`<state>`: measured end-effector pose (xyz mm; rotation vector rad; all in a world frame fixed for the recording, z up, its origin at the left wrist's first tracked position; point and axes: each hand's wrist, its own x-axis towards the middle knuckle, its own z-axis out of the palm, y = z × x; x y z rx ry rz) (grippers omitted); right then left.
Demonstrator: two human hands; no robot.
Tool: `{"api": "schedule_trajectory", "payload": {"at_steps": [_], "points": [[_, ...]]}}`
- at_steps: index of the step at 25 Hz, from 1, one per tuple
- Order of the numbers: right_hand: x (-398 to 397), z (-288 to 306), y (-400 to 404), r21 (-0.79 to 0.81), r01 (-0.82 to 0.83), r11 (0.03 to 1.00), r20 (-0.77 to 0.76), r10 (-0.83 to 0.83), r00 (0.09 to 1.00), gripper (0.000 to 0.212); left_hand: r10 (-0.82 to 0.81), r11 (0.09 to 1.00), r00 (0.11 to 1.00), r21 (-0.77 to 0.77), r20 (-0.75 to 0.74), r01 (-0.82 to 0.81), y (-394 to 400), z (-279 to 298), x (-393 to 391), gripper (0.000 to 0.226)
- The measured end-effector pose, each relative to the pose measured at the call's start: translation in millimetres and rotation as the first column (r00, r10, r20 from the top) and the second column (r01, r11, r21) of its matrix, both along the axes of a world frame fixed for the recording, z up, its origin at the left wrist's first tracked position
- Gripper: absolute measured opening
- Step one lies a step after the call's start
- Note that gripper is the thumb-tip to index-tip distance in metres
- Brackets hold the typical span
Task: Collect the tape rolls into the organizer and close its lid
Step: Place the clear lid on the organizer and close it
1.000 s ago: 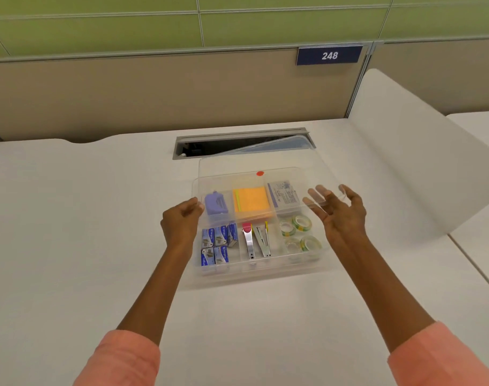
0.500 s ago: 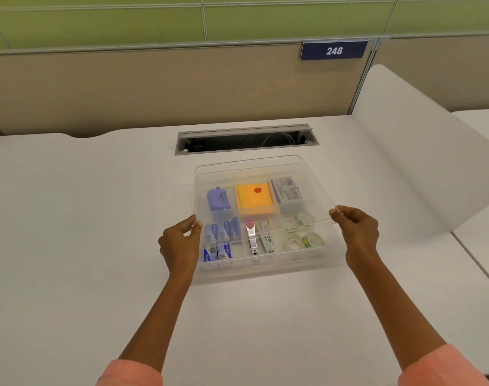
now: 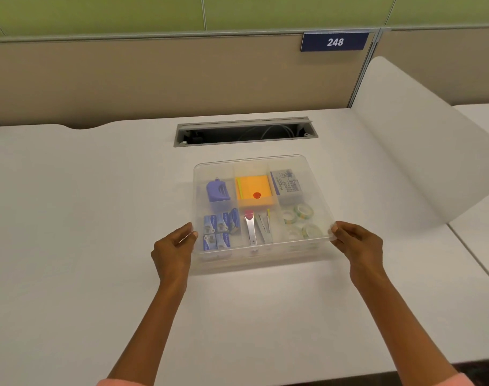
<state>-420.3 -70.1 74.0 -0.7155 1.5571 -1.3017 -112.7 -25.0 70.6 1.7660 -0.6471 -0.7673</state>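
my left hand and right hand each pinch a near corner of the clear lid, at 9 and 3 o'clock of the organizer on the white desk. 4 tape rolls lie in the compartment at 4 o'clock, seen through the lid; no roll shows loose on the desk, so collecting looks done. the lid's far edge seems seated, the near edge seems raised. left, i judge: lower and press it shut.
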Motion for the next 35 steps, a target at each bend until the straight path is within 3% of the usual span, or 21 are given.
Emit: {"api": "schedule_trajectory", "payload": {"at_steps": [9, 21, 25, 28, 30, 33, 35], "points": [[-6.8, -5.1, 5.1, 0.04, -0.099, 0.994, 0.239, 0.087, 0.967, 0.028, 0.009, 0.998, 0.952, -0.06, -0.307, -0.029, 8.2, -11.4, -2.3, 0.034], [-19.3, -20.3, -4.6, 0.065, -0.097, 0.993, 0.286, 0.074, 0.955, 0.038, 0.074, 0.979, 0.936, -0.152, -0.345, -0.134, 8.8, -25.5, -8.1, 0.032], [-26.2, -13.9, -11.6, 0.077, -0.221, 0.972, 0.22, 0.2, 0.955, 0.037, 0.042, 0.986, 0.937, -0.135, -0.346, -0.094, 10.0, -22.7, -5.1, 0.027], [-33.8, 2.4, -26.2, 0.153, -0.374, 0.915, 0.086, 0.365, 0.927, 0.068, -0.058, 0.998, 0.952, -0.045, -0.302, 0.047, 6.6, -15.5, 10.5, 0.027], [-31.7, 13.6, -41.9, 0.21, -0.403, 0.891, -0.185, 0.441, 0.878, 0.09, -0.059, 0.998, 0.989, 0.001, -0.137, 0.06, -4.2, -7.8, 18.9, 0.024], [-11.0, 18.4, -71.6, 0.112, -0.434, 0.894, -0.625, 0.403, 0.669, 0.065, -0.088, 0.994, 0.94, -0.032, 0.331, 0.104, -32.7, 3.6, 23.7, 0.031], [6.1, 15.8, -97.0, 0.073, -0.53, 0.845, -0.787, 0.375, 0.49, 0.06, -0.211, 0.97, 0.844, -0.003, 0.492, 0.244, -63.6, 6.0, 22.6, 0.039]]}}
